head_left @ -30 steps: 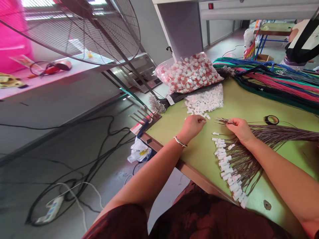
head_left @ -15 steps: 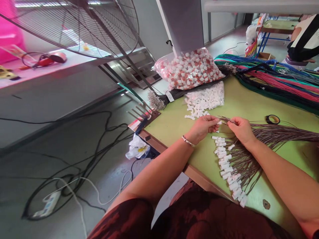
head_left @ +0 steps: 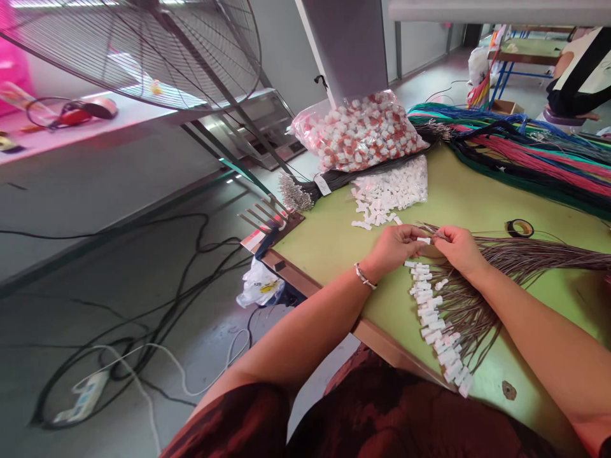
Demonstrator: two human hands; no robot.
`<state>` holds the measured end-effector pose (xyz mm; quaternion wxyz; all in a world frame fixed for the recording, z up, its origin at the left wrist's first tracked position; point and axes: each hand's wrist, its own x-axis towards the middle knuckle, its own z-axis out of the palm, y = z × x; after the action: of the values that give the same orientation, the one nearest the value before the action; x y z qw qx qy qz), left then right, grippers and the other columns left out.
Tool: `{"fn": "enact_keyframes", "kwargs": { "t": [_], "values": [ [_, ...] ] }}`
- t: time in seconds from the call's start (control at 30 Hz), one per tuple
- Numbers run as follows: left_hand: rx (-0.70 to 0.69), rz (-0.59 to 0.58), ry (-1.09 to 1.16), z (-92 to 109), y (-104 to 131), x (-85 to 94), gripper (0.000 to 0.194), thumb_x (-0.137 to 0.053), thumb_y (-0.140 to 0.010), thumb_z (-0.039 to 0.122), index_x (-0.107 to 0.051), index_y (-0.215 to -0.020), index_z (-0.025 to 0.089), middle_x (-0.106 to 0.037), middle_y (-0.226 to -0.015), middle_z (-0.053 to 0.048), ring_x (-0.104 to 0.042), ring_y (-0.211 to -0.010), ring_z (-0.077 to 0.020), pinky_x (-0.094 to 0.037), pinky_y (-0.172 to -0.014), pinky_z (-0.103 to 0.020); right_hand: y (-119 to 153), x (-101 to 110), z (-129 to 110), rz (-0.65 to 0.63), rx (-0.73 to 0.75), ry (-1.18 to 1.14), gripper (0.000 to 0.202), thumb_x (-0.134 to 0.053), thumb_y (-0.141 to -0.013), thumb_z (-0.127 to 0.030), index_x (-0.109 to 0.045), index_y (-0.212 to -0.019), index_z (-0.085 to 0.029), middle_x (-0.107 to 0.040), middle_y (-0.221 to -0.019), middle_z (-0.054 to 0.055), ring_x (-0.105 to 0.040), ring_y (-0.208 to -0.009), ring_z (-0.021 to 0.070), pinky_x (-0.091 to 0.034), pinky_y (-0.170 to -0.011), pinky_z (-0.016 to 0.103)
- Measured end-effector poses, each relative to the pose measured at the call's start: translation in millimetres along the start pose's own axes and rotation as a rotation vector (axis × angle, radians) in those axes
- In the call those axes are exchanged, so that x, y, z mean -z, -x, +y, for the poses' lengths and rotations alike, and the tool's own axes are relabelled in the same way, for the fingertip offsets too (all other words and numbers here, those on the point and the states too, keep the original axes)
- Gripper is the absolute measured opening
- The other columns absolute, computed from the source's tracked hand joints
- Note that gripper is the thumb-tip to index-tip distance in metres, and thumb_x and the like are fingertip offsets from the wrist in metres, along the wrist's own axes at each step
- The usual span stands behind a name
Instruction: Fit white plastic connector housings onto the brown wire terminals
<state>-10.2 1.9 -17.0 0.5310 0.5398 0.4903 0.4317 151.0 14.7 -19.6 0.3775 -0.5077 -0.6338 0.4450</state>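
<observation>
My left hand [head_left: 394,248] pinches a small white connector [head_left: 423,240] above the green table [head_left: 329,245]. Close on its right, my right hand [head_left: 456,247] has its fingers closed on a thin brown wire, whose end meets the connector. Brown wires [head_left: 529,257] run off to the right beneath my right hand and forearm. White connectors [head_left: 432,312] on wire ends lie in a slanting row below my hands. Loose white connectors [head_left: 382,197] spill from a clear bag just beyond my left hand.
A bag of white and orange parts [head_left: 360,133] lies at the back beside bundled coloured wires [head_left: 520,149]. A roll of black tape [head_left: 519,228] sits right of my hands. A large fan [head_left: 191,57] stands left; cables [head_left: 167,324] lie on the floor. A person sits at upper right.
The connector in my left hand now lies level and points toward my right hand. My right hand has shifted slightly left, and its fingers are nearer the connector.
</observation>
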Motion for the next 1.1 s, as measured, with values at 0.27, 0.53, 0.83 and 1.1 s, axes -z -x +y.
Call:
{"fn": "enact_keyframes", "kwargs": {
  "t": [0.27,0.53,0.83,1.1],
  "values": [
    [0.047,-0.024,0.082,-2.9,-1.5,-1.2,0.008,-0.067,-0.069,0.008,-0.062,-0.075,0.01,-0.059,-0.048,0.002,-0.055,-0.044,-0.0068,-0.046,-0.048,-0.018,-0.6,1.1,0.8,-0.016,-0.003,0.017,0.015,-0.053,-0.06,-0.031,-0.049,-0.055,-0.017,-0.038,-0.046,-0.006,-0.028,-0.046,0.0068,-0.021,-0.044,0.022],
    [0.065,-0.015,0.019,-2.2,-0.6,-6.2,0.006,-0.064,-0.07,0.007,-0.063,-0.074,0.011,-0.057,-0.047,0.003,-0.053,-0.043,-0.0071,-0.045,-0.046,-0.018,1.3,-1.0,2.9,0.007,0.046,0.133,0.012,-0.052,-0.059,-0.026,-0.048,-0.053,-0.017,-0.035,-0.046,-0.006,-0.028,-0.047,0.0071,-0.022,-0.045,0.022],
    [-0.029,-0.099,-0.114,-10.1,5.6,0.3,0.006,-0.064,-0.072,0.012,-0.061,-0.077,0.012,-0.056,-0.054,0.002,-0.053,-0.048,-0.0077,-0.043,-0.048,-0.019,0.0,3.5,3.3,-0.057,-0.001,0.012,0.017,-0.06,-0.061,-0.03,-0.052,-0.055,-0.017,-0.044,-0.046,-0.006,-0.037,-0.045,0.0075,-0.028,-0.045,0.022],
    [-0.421,-0.291,-0.595,13.3,10.1,35.9,0.017,-0.059,-0.079,0.023,-0.068,-0.09,0.015,-0.064,-0.098,-0.01,-0.06,-0.083,-0.0151,-0.05,-0.079,-0.031,-1.6,6.3,-2.3,-0.039,-0.123,-0.367,0.031,-0.07,-0.059,-0.039,-0.061,-0.078,-0.016,-0.052,-0.05,-0.005,-0.041,-0.042,0.0067,-0.03,-0.042,0.021]
  ]
}}
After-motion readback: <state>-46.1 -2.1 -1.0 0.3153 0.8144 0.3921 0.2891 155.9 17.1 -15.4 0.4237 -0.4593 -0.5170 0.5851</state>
